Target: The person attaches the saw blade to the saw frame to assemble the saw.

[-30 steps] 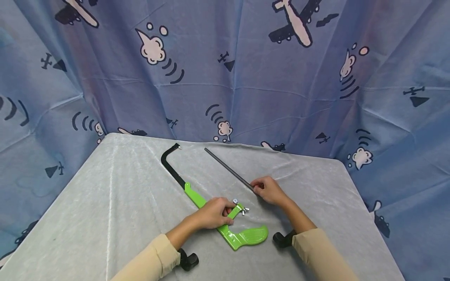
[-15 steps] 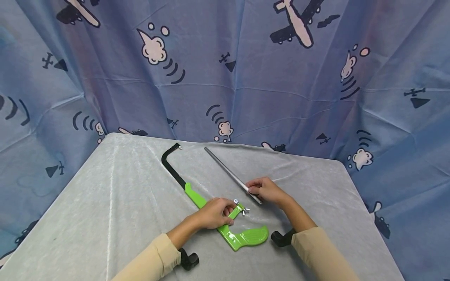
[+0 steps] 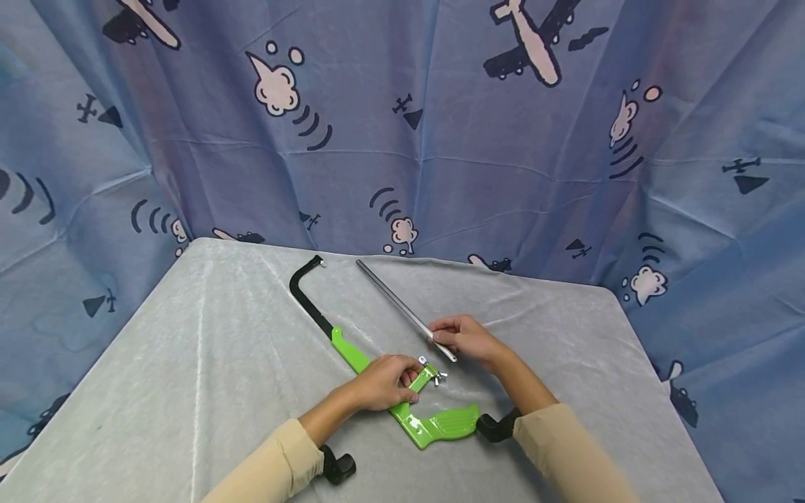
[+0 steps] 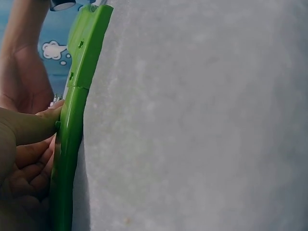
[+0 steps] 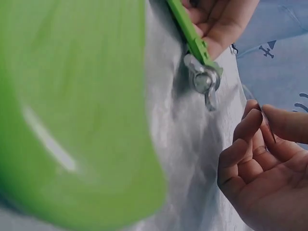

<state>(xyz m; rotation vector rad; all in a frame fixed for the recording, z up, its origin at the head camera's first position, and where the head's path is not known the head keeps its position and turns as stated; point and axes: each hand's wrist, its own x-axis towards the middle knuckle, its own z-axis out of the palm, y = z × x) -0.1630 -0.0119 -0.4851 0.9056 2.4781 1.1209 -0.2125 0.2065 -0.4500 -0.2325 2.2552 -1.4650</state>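
Note:
A hacksaw frame (image 3: 349, 351) lies diagonally on the table, its black bar (image 3: 309, 305) reaching away and its green handle (image 3: 455, 423) nearest me. My left hand (image 3: 380, 383) grips the green post at the handle end, thumb and fingers on either side. At that post's tip sit a small metal pin (image 3: 423, 360) and a wing nut (image 5: 203, 83), large in the right wrist view. With thumb and fingertips, my right hand (image 3: 467, 340) pinches a thin grey hacksaw blade (image 3: 397, 300) near its close end. That end, with a small hole, points toward the wing nut.
A pale grey cloth covers the table (image 3: 251, 391). Behind its far edge hangs a blue curtain (image 3: 352, 126) printed with aeroplanes. Black wrist mounts (image 3: 338, 468) sit under both forearms, the right one overlapping the handle's tip in the head view.
My right hand has moved left with the blade, bringing its near end closer to the post. The blade has turned from dark to a brighter face. The left hand and frame stay put.

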